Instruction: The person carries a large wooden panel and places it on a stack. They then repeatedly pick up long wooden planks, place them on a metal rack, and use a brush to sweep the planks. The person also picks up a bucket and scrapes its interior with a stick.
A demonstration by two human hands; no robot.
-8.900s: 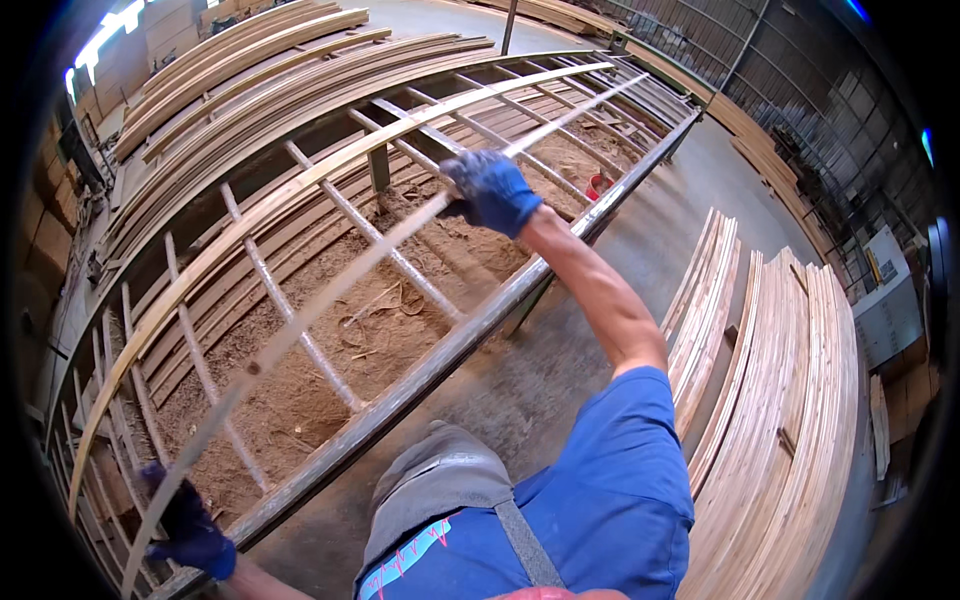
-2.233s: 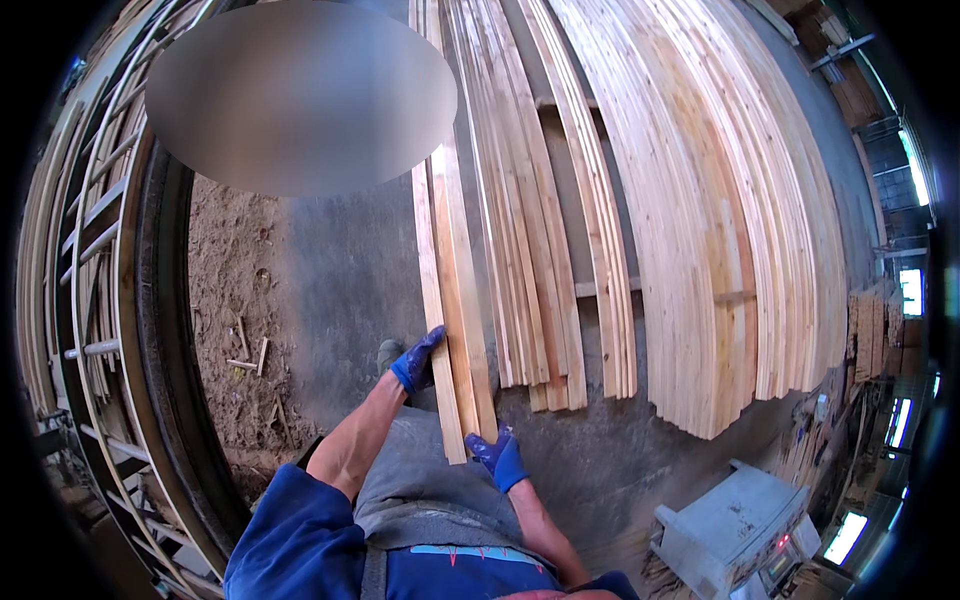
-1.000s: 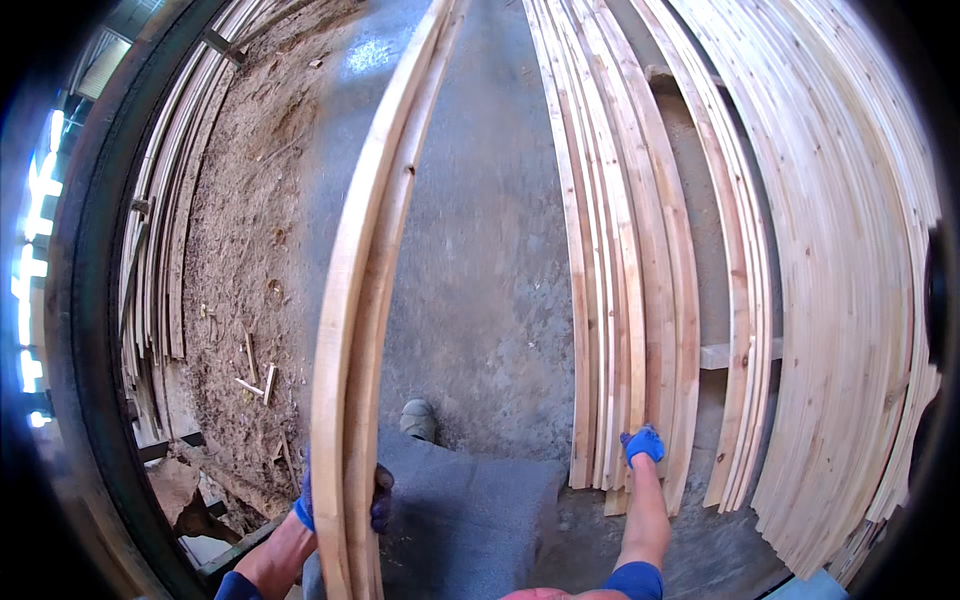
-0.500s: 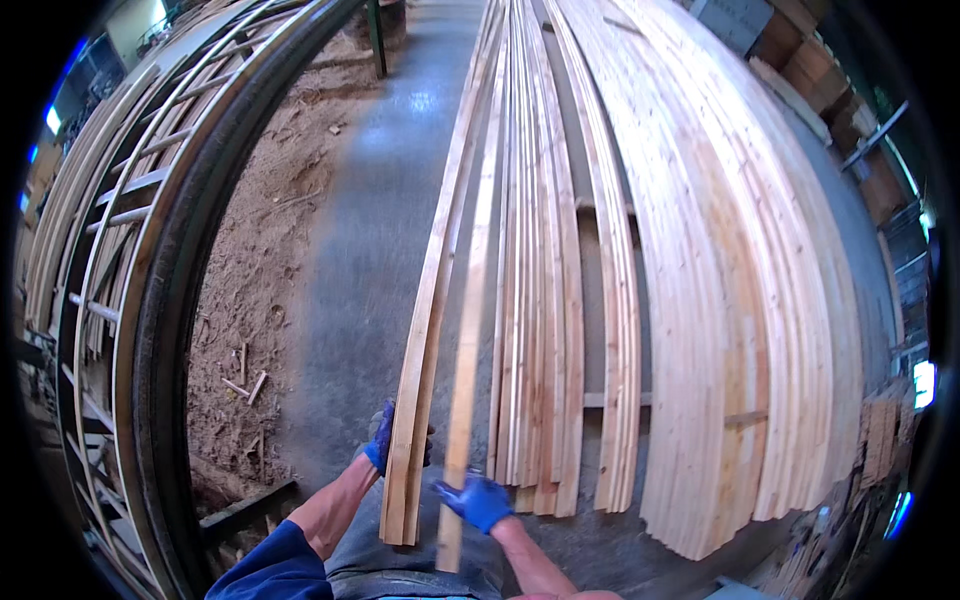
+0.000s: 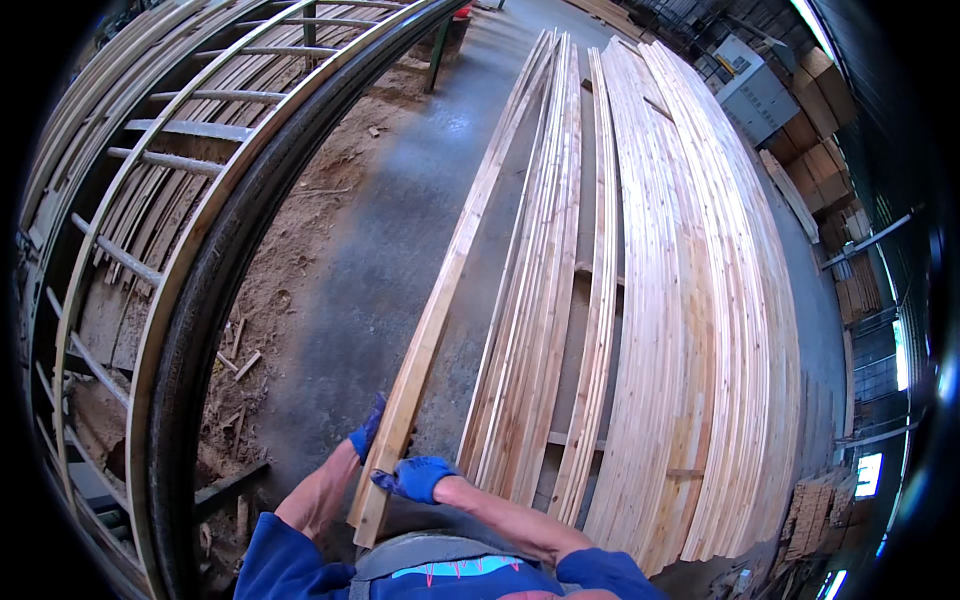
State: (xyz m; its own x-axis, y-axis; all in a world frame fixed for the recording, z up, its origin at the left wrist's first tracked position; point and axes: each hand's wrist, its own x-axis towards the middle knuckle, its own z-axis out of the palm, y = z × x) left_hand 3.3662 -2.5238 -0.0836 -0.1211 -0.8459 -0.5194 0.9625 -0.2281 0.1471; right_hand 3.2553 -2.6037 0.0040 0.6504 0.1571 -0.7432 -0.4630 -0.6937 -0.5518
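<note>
Long, pale wooden boards stretch away from me in a narrow bundle, their near ends close to my body. My left hand, in a blue glove, is closed round the bundle's left side, some fingers hidden beneath it. Across the top near the end, my right hand, also gloved in blue, grips the uppermost board with its fingers bent over the edge. Just to the right lies a group of similar boards side by side, fanned slightly toward me.
Beyond a slim row of boards at the right spreads a broad layer of boards, with cross-supports underneath. A rack with metal rungs and a dark curved rail stands left, beside sawdust. A grey cabinet stands far right.
My right hand has moved left with a separate board, which now rests against the bundle in my left hand. The view has shifted, showing more of the rack.
</note>
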